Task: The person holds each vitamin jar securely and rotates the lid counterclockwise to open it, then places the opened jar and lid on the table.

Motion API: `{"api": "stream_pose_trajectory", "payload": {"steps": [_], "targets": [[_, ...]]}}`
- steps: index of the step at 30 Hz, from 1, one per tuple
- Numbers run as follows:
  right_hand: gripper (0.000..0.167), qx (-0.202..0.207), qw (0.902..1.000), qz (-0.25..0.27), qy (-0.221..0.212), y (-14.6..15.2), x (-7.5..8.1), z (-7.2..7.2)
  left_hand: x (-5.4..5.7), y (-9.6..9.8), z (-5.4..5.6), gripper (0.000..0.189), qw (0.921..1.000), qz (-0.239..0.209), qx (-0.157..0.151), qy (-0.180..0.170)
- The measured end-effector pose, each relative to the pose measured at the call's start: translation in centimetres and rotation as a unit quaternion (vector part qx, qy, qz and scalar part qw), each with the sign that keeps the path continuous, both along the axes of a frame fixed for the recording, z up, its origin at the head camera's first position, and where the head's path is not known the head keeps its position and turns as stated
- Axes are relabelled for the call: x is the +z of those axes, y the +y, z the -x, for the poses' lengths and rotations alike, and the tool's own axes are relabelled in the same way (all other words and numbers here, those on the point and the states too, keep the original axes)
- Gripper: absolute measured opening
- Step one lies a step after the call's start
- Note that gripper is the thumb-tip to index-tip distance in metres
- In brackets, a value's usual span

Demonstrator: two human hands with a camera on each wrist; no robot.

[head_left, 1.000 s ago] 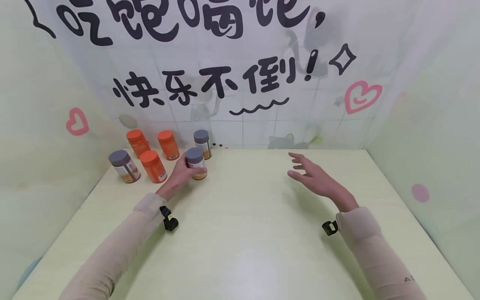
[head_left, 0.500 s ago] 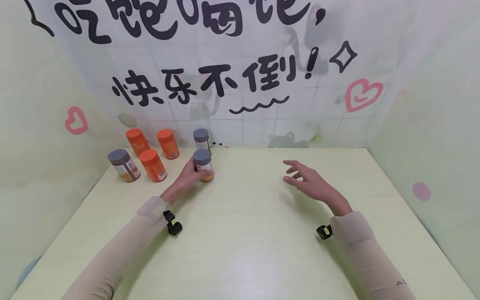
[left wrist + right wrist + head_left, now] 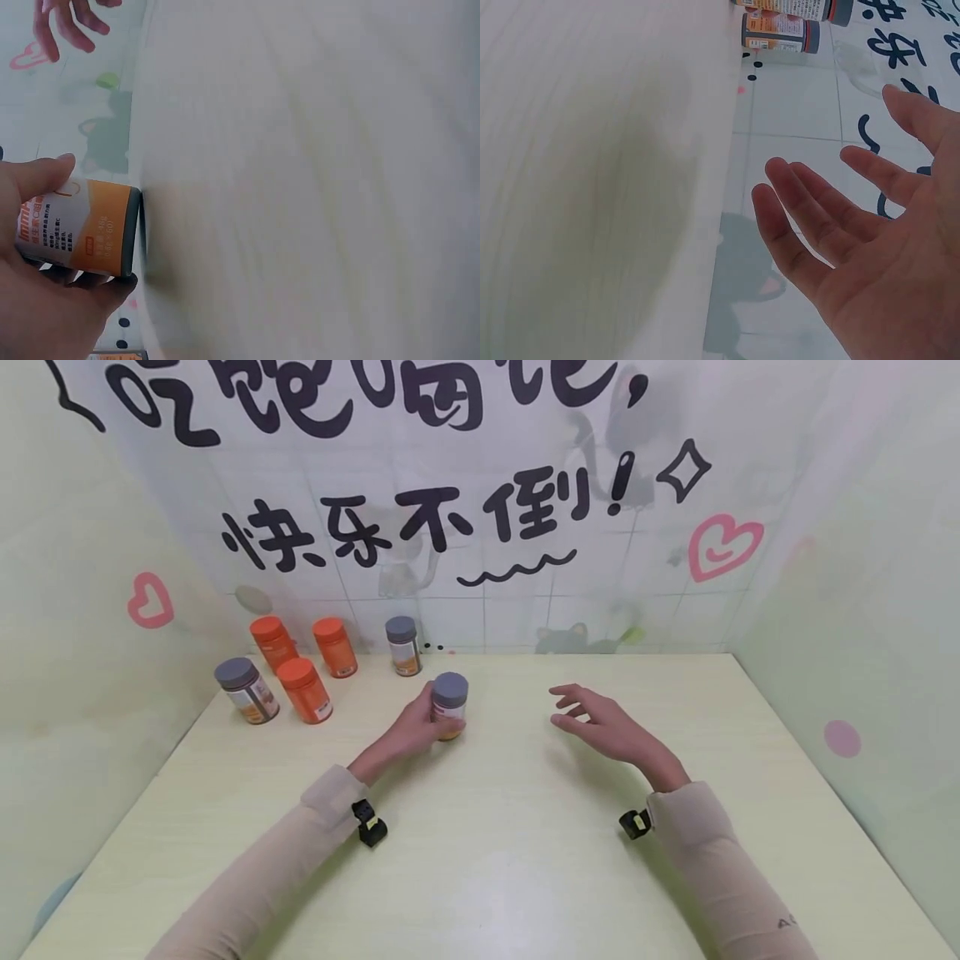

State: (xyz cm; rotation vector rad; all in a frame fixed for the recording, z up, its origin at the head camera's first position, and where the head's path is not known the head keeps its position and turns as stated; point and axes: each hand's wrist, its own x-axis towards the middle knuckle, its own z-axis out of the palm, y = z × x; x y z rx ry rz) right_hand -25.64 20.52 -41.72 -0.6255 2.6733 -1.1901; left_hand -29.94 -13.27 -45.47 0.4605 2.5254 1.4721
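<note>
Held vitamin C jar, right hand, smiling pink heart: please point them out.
Vitamin C jar [image 3: 79, 227], left wrist view, its label.
Right hand [image 3: 896, 259], right wrist view, its palm.
Smiling pink heart [image 3: 720, 557], head view, its smile.

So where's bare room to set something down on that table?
The table is bare between the two sleeves, and from the right hand to the right wall. Far left is crowded: orange jars and a grey-lidded jar.

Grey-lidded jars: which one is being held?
The rightmost grey-lidded jar, gripped by the left hand; the middle grey-lidded jar and leftmost grey-lidded jar stand untouched.
</note>
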Motion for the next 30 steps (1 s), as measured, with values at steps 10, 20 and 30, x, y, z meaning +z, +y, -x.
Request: {"api": "stream_pose_trajectory", "payload": {"steps": [10, 20, 30], "targets": [[0.056, 0.014, 0.9999, 0.002, 0.001, -1.3, 0.4, -0.2, 0.4, 4.0, -2.0, 0.064, 0.9976, 0.01, -0.06, 0.034], [0.058, 0.046, 0.9986, 0.017, 0.021, -3.4, 1.3, -0.9, 0.8, 7.4, -4.2, 0.055, 0.992, 0.047, -0.089, 0.076], [0.066, -0.003, 0.9908, -0.105, 0.085, -4.7, 2.2, -2.2, 1.5, 9.0, -6.2, 0.051, 0.9867, 0.088, -0.104, 0.089]]}}
